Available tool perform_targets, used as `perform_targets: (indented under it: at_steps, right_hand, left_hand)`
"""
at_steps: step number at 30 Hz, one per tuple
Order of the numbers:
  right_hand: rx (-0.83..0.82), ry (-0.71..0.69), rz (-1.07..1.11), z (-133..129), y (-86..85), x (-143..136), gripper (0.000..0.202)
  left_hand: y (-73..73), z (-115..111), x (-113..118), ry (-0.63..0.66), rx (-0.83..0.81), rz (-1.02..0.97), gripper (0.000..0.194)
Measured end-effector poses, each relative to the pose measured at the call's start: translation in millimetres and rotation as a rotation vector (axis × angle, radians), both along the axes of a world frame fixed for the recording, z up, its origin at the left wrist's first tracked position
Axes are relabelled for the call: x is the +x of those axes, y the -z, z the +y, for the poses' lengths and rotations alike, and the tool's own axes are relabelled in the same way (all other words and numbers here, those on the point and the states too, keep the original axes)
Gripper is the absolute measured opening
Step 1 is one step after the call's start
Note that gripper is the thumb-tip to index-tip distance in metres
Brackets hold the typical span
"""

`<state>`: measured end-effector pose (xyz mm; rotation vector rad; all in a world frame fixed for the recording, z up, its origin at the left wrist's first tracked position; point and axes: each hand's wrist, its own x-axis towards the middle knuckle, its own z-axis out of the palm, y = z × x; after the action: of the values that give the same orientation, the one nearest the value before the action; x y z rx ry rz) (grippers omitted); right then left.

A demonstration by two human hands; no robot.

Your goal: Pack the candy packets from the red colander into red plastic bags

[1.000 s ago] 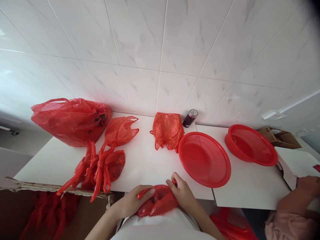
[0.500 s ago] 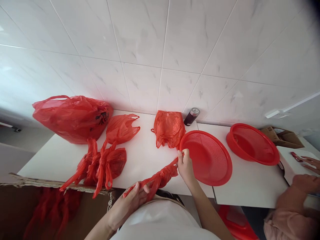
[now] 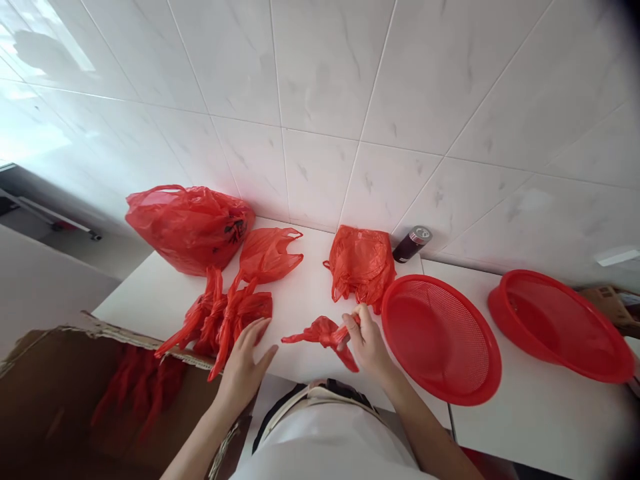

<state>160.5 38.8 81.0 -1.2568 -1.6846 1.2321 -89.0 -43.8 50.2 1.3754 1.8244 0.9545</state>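
The right hand [image 3: 365, 340] was closed around one end of a small bag [image 3: 327, 332], which was over the worktop [image 3: 313, 293], close to the front edge. The left hand [image 3: 245, 367] held nothing, with its fingers spread, right by the tied bags [image 3: 217, 317]. I could not tell if it touched them. The small bag looked all twisted up with a knot in it, so its tying seemed done or almost done. The tied bags lay in a bunch and looked done too. A flat bag [image 3: 273, 257] and a bag pile [image 3: 363, 260] had loose handles and no knots that I could see, so they seemed not done. The big box [image 3: 40, 360] had more red bags [image 3: 137, 387] in it, but it was too dark to count them. The big bag [image 3: 190, 227] was fat and full, but I could not tell what was in it. The near basket [image 3: 465, 333] looked empty. The far basket [image 3: 525, 340] had some tiny bits at one side. A dark bottle [image 3: 413, 245] stood by the wall.
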Motion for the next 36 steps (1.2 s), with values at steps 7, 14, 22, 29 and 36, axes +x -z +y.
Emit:
perform_targets:
  at_steps: [7,14,22,29,36]
  right_hand:
    - [-0.181,-0.185,0.119,-9.0,5.1,-20.5,0.028]
    - [-0.134,-0.117,0.040,-1.3,17.1,-8.9,0.062]
    - [-0.012,-0.056,-0.313,4.6,57.2,-1.8,0.013]
    - [-0.060,-0.039,-0.214,-0.9,63.8,10.6,0.016]
    - [-0.121,-0.070,-0.235,-19.1,67.0,20.0,0.019]
  left_hand:
    - [7.1,9.3,35.2,0.445,0.099,0.296,0.027]
    - [4.4,8.2,37.4,0.306,-0.205,-0.103,0.018]
    - [14.1,11.3,33.3,0.200,-0.319,-0.671,0.035]
    - [69.8,19.3,2.5,-0.083,-0.117,-0.126,0.031]
    - [111.9,39.3,-25.8,-0.280,-0.019,0.140,0.032]
